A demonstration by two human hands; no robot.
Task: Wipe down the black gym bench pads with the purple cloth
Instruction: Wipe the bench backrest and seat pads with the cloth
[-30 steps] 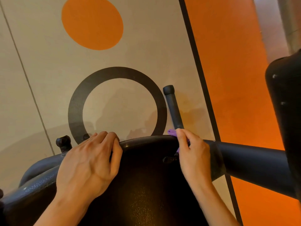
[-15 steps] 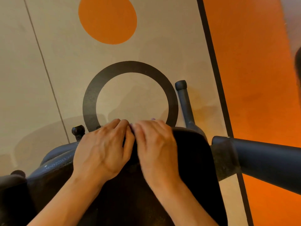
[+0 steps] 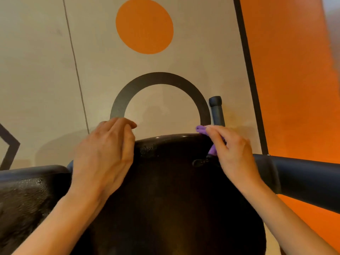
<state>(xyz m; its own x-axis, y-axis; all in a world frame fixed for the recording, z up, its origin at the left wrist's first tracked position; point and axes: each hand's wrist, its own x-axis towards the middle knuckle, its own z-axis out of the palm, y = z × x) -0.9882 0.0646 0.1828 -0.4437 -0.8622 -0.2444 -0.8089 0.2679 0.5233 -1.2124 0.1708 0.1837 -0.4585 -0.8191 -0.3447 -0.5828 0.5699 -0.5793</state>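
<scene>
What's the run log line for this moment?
right hand: presses purple cloth on pad far edge | left hand: braces pad

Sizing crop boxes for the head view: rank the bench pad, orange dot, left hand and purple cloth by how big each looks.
1. Bench pad
2. Left hand, though nearness enlarges it
3. Orange dot
4. Purple cloth, mostly hidden

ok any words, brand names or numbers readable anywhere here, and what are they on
None: no words, brands or numbers can be read.
Floor: only painted shapes, an orange dot and a black ring, no lettering.
Pad: plain black, no label showing.
Cloth in the right hand: mostly hidden, no tag visible.
Left hand rests on the pad, covering part of it.
</scene>
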